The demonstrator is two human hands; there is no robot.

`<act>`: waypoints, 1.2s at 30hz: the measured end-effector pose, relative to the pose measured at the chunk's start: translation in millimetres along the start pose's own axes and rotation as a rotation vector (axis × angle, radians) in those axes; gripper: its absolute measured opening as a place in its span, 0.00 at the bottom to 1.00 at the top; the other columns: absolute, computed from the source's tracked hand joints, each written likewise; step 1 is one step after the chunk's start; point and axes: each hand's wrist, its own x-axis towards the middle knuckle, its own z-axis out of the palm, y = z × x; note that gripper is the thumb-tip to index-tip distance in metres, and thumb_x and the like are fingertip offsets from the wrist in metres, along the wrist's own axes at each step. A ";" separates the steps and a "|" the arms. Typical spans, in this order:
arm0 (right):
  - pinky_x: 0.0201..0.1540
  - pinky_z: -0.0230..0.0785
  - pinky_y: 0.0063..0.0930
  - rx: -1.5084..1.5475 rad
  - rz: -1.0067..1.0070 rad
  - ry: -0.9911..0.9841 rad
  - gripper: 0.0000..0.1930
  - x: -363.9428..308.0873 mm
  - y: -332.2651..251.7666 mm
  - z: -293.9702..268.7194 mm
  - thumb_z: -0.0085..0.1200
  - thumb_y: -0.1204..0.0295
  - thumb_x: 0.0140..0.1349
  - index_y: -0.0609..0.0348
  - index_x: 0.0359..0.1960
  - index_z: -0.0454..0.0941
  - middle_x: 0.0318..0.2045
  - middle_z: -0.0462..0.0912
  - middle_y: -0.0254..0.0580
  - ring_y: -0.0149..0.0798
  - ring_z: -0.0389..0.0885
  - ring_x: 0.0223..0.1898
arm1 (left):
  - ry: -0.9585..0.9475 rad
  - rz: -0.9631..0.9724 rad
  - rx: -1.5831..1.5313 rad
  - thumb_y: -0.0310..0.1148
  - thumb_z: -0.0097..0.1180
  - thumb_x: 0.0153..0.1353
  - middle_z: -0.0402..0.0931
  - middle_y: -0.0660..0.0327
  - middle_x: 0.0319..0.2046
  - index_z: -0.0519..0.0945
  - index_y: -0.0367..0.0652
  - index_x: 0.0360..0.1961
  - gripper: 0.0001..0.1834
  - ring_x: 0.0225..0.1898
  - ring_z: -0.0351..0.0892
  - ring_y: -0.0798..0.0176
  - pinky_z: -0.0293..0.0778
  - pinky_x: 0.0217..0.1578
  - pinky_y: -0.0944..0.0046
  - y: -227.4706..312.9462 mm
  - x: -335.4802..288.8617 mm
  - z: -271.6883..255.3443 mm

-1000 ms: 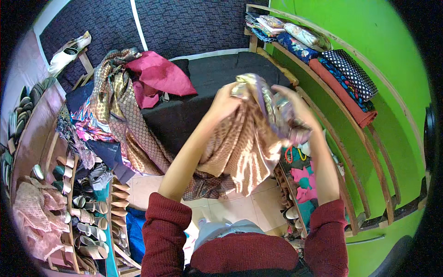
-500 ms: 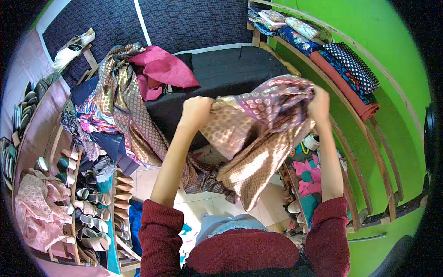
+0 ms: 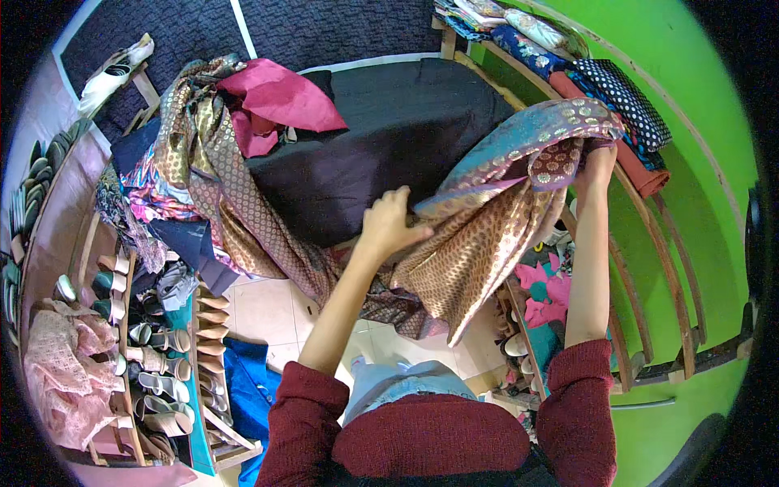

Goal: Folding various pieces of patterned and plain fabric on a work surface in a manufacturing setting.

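Patterned gold-and-blue cloth (image 3: 495, 211) now stretches wider than before; left hand (image 3: 388, 223) has dropped lower, right hand (image 3: 596, 166) stays high, each grip closed on its edge.

Both arms reach forward from the lower edge, sleeves pushed to the elbows and forearms bare. The left hand (image 3: 388, 225) is held lower and nearer the body, its fingers curled shut in a grip. The right hand (image 3: 595, 165) is raised higher and farther out, arm nearly straight, fingers also clenched.
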 end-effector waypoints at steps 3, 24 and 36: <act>0.41 0.72 0.34 0.129 0.177 -0.054 0.12 -23.8 4.2 19.4 0.43 0.68 0.61 0.60 0.42 0.70 0.37 0.77 0.39 0.37 0.77 0.36 | -0.691 0.120 -0.206 0.60 0.62 0.34 0.72 0.46 0.45 0.72 0.34 0.46 0.44 0.46 0.72 0.46 0.67 0.48 0.59 15.1 -2.4 17.5; 0.34 0.71 0.31 0.006 0.411 0.005 0.09 14.2 72.9 12.6 0.41 0.78 0.58 0.60 0.36 0.75 0.33 0.78 0.40 0.35 0.77 0.32 | 0.424 -0.066 0.026 0.22 0.48 0.44 0.76 0.50 0.28 0.79 0.41 0.31 0.12 0.33 0.76 0.49 0.70 0.33 0.59 -123.6 28.9 -102.0; 0.39 0.68 0.33 -1.489 -0.345 -0.319 0.14 -2.2 44.6 35.7 0.50 0.69 0.49 0.51 0.40 0.78 0.31 0.79 0.52 0.50 0.77 0.35 | 0.700 -0.376 0.183 0.31 0.46 0.44 0.76 0.45 0.29 0.78 0.36 0.37 0.17 0.34 0.77 0.49 0.69 0.37 0.59 -173.7 23.6 -177.2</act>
